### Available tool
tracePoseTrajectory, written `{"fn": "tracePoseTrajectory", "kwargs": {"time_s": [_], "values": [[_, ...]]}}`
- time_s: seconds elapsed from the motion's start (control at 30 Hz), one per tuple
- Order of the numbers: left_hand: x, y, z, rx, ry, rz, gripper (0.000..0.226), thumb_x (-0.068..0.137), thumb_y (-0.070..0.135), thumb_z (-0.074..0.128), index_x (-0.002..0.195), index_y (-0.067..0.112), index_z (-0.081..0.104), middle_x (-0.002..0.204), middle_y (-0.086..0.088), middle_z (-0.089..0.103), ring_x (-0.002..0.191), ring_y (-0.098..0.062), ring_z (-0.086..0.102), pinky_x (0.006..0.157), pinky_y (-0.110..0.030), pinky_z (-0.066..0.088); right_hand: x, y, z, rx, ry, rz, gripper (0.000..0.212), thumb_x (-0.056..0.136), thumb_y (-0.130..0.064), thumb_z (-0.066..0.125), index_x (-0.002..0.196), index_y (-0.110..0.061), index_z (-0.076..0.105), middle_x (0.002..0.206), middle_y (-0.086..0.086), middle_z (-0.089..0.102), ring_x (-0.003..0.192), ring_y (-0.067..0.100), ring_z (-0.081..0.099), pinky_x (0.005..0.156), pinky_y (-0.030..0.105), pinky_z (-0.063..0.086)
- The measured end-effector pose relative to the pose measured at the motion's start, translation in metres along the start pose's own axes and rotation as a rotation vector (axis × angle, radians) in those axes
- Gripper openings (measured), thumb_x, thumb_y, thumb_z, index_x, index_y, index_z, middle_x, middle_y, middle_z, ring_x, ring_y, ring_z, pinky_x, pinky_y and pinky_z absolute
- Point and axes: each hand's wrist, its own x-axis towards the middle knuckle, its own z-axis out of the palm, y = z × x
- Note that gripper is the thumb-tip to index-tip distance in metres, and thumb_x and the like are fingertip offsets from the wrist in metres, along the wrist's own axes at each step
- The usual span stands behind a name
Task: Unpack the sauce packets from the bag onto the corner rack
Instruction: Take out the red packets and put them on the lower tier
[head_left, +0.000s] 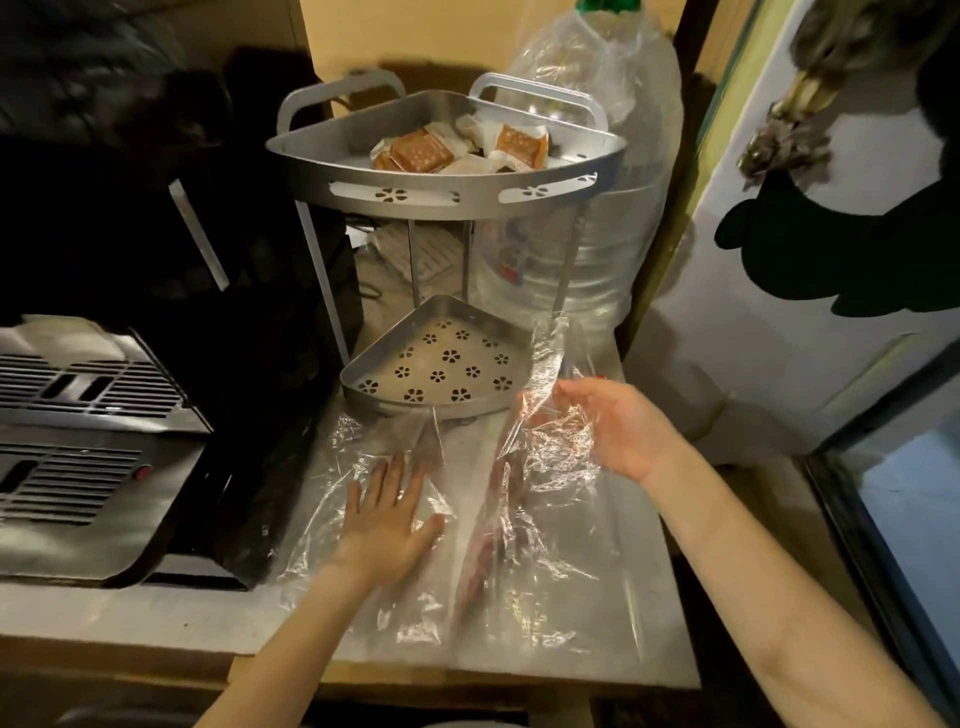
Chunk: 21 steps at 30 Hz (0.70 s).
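Observation:
A clear plastic bag (519, 551) lies spread flat on the counter in front of the metal corner rack (447, 200). Several brown sauce packets (421, 151) lie in the rack's top tier. The lower tier (441, 364), with flower-shaped holes, holds nothing. My left hand (387, 514) rests flat on the bag's left part, fingers spread. My right hand (613, 426) is lifted at the bag's right upper edge, its fingers curled around crumpled plastic. I see no packets inside the bag.
A black and silver appliance (93, 457) sits left on the counter. A large water bottle (587, 208) wrapped in plastic stands behind the rack on the right. A white panel (779, 312) borders the right side. The counter's front edge (467, 670) is near me.

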Motion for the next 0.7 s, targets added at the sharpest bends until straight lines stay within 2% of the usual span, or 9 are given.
{"fn": "tracePoseTrajectory", "kwargs": {"time_s": [0.03, 0.1, 0.2, 0.3, 0.37, 0.47, 0.53, 0.6, 0.7], "values": [[0.0, 0.002, -0.001, 0.019, 0.011, -0.013, 0.092, 0.069, 0.079, -0.007, 0.14, 0.023, -0.022, 0.155, -0.004, -0.019, 0.142, -0.022, -0.018, 0.113, -0.047, -0.009, 0.001, -0.002, -0.001, -0.013, -0.024, -0.017, 0.017, 0.077, -0.025, 0.062, 0.063, -0.015, 0.062, 0.084, -0.005, 0.061, 0.101, 0.017, 0.055, 0.1, 0.04, 0.032], [0.002, 0.007, -0.011, 0.042, 0.027, -0.057, 0.078, 0.085, 0.065, 0.019, 0.147, 0.023, -0.005, 0.157, -0.006, -0.007, 0.144, -0.025, -0.007, 0.114, -0.047, -0.002, -0.004, -0.009, -0.001, -0.071, -0.02, -0.059, 0.019, 0.072, -0.025, 0.064, 0.054, -0.019, 0.064, 0.092, -0.006, 0.057, 0.111, 0.02, 0.043, 0.106, 0.046, 0.017], [0.001, 0.018, -0.032, -0.024, 0.11, -0.056, 0.056, 0.091, 0.044, 0.04, 0.137, 0.013, 0.037, 0.152, -0.013, 0.02, 0.14, -0.029, 0.015, 0.114, -0.044, 0.014, -0.009, -0.023, -0.003, -0.1, 0.028, -0.125, 0.027, 0.082, -0.018, 0.055, 0.056, -0.014, 0.058, 0.078, -0.006, 0.058, 0.089, 0.014, 0.05, 0.099, 0.04, 0.03], [-0.006, 0.036, -0.051, -0.379, 0.37, 0.008, 0.048, 0.091, 0.046, 0.037, 0.1, 0.009, 0.067, 0.122, -0.014, 0.057, 0.116, -0.027, 0.049, 0.098, -0.036, 0.038, -0.011, -0.036, 0.0, -0.078, -0.074, -0.165, 0.034, 0.076, -0.024, 0.061, 0.092, 0.005, 0.064, 0.097, 0.007, 0.063, 0.088, 0.018, 0.055, 0.088, 0.038, 0.043], [-0.015, 0.056, -0.069, -0.993, 0.296, 0.003, 0.054, 0.084, 0.058, 0.036, 0.087, 0.015, 0.069, 0.101, -0.011, 0.066, 0.098, -0.027, 0.059, 0.088, -0.035, 0.046, -0.011, -0.039, 0.003, -0.045, -0.105, -0.166, 0.046, 0.072, -0.024, 0.062, 0.103, 0.01, 0.063, 0.102, 0.012, 0.066, 0.083, 0.02, 0.062, 0.083, 0.038, 0.051], [-0.012, 0.071, -0.083, -1.721, -0.163, -0.079, 0.042, 0.085, 0.049, 0.044, 0.09, 0.014, 0.068, 0.088, -0.009, 0.065, 0.081, -0.024, 0.064, 0.07, -0.032, 0.056, -0.01, -0.039, 0.004, 0.089, -0.189, -0.174, 0.031, 0.072, -0.018, 0.053, 0.088, 0.003, 0.068, 0.078, 0.009, 0.074, 0.063, 0.017, 0.069, 0.058, 0.028, 0.058], [-0.007, 0.066, -0.081, -1.767, -0.3, -0.084, 0.031, 0.082, 0.04, 0.056, 0.091, 0.012, 0.066, 0.08, -0.005, 0.065, 0.068, -0.016, 0.063, 0.063, -0.026, 0.052, -0.009, -0.038, -0.002, 0.175, -0.157, -0.173, 0.026, 0.07, -0.017, 0.054, 0.082, -0.002, 0.071, 0.074, 0.008, 0.073, 0.062, 0.018, 0.069, 0.057, 0.028, 0.058], [-0.003, 0.058, -0.073, -1.729, -0.321, -0.119, 0.038, 0.071, 0.041, 0.071, 0.094, 0.01, 0.068, 0.085, -0.006, 0.061, 0.075, -0.019, 0.057, 0.078, -0.029, 0.046, -0.008, -0.032, -0.016, 0.191, -0.101, -0.178, 0.027, 0.068, -0.018, 0.058, 0.087, -0.002, 0.07, 0.078, 0.009, 0.073, 0.065, 0.02, 0.069, 0.06, 0.03, 0.058], [-0.006, 0.048, -0.066, -1.6, -0.153, -0.191, 0.055, 0.067, 0.039, 0.07, 0.107, 0.003, 0.062, 0.082, -0.009, 0.064, 0.068, -0.019, 0.059, 0.063, -0.024, 0.048, -0.009, -0.016, -0.039, 0.149, -0.031, -0.138, 0.029, 0.063, -0.019, 0.065, 0.089, -0.006, 0.064, 0.073, 0.006, 0.071, 0.065, 0.02, 0.068, 0.062, 0.032, 0.057]]}}
